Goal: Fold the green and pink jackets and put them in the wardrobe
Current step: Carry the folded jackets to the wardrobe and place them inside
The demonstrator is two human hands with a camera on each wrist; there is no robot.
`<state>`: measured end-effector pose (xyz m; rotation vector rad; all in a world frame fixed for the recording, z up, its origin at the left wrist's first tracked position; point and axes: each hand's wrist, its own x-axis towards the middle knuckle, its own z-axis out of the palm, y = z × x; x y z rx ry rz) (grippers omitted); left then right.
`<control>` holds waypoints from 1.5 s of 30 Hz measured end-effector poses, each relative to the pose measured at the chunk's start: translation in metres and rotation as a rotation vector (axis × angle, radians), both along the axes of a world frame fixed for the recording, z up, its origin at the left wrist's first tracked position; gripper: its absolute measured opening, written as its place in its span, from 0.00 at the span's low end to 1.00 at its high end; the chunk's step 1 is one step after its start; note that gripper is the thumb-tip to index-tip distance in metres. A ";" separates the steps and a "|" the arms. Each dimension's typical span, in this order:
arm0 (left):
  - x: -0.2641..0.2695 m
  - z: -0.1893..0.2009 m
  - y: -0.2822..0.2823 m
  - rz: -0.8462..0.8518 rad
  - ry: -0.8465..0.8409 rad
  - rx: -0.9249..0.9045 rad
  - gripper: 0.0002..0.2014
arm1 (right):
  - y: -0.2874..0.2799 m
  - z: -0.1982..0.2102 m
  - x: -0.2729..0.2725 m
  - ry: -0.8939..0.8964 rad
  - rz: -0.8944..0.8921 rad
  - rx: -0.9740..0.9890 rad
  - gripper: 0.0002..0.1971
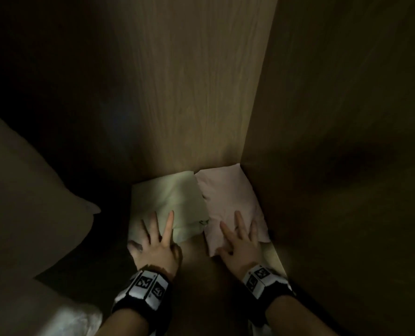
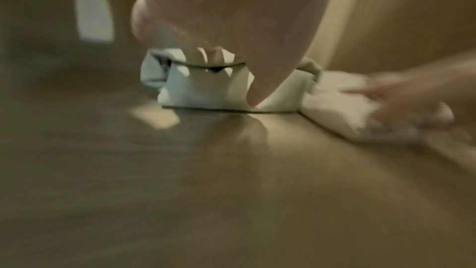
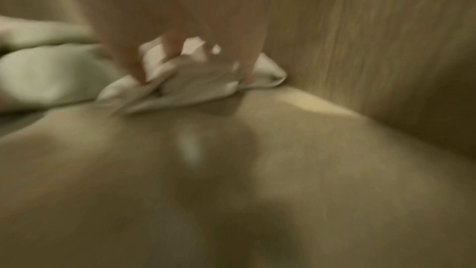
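Note:
A folded green jacket (image 1: 172, 197) lies on the wardrobe shelf (image 1: 201, 275) against the back panel. A folded pink jacket (image 1: 225, 190) lies right beside it, in the right corner. My left hand (image 1: 153, 231) rests on the green jacket's near edge with its fingers straight and spread. In the same way, my right hand (image 1: 238, 236) presses on the near part of the pink jacket. The left wrist view shows the green jacket (image 2: 206, 93) under my fingers and the pink jacket (image 2: 335, 105) to the right. In the blurred right wrist view, fingertips press into the pink jacket (image 3: 201, 85).
The wooden back panel (image 1: 189, 93) and the right side wall (image 1: 347, 141) close in the dim compartment. A large beige cushion-like bundle (image 1: 32, 202) fills the left side. Pale fabric (image 1: 75, 321) shows at the bottom left. Bare shelf lies in front of the jackets.

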<state>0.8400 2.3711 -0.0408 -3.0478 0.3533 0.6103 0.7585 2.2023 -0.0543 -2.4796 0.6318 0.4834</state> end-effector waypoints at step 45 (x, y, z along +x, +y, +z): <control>-0.318 0.232 0.256 0.642 -0.067 -1.494 0.10 | 0.232 0.261 -0.218 -0.490 0.032 1.058 0.10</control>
